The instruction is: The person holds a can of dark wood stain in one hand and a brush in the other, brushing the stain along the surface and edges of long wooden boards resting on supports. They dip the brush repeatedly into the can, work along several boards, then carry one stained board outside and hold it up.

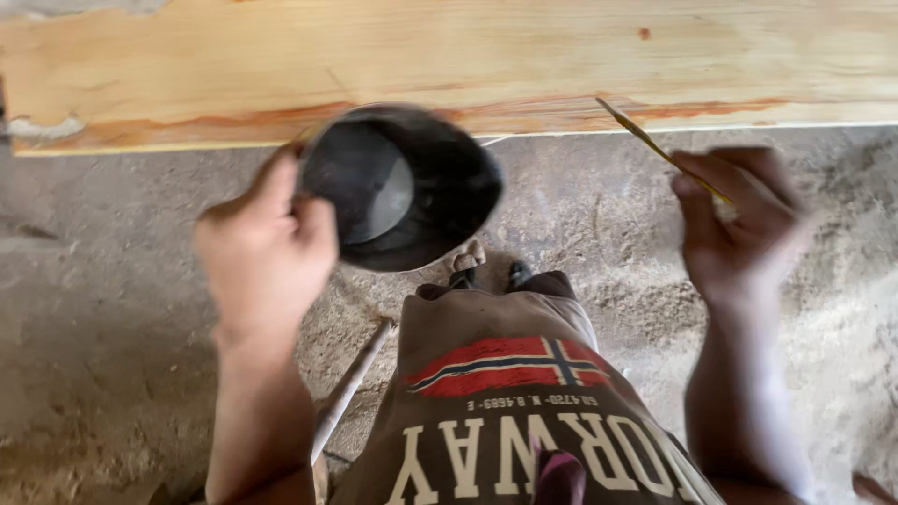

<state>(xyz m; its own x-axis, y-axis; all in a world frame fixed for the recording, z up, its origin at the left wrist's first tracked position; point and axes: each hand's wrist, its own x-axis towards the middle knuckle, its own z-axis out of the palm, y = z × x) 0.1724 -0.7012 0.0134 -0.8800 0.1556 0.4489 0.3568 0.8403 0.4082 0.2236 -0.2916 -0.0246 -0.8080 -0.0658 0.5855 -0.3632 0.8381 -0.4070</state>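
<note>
The left hand (265, 248) is clenched on the rim of a round black bowl-shaped container (402, 187), at nine o'clock of it. At three o'clock the right hand (744, 224) pinches a thin yellow stick (655, 148) reaching the pale wooden plank (449, 56) above the dusty concrete floor (112, 309).

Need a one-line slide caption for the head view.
Left hand holds a dark bowl, right hand a thin yellow stick, over a wooden plank.

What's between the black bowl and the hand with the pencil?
Head view: only bare concrete floor separates the bowl from the right hand with its pencil.
</note>
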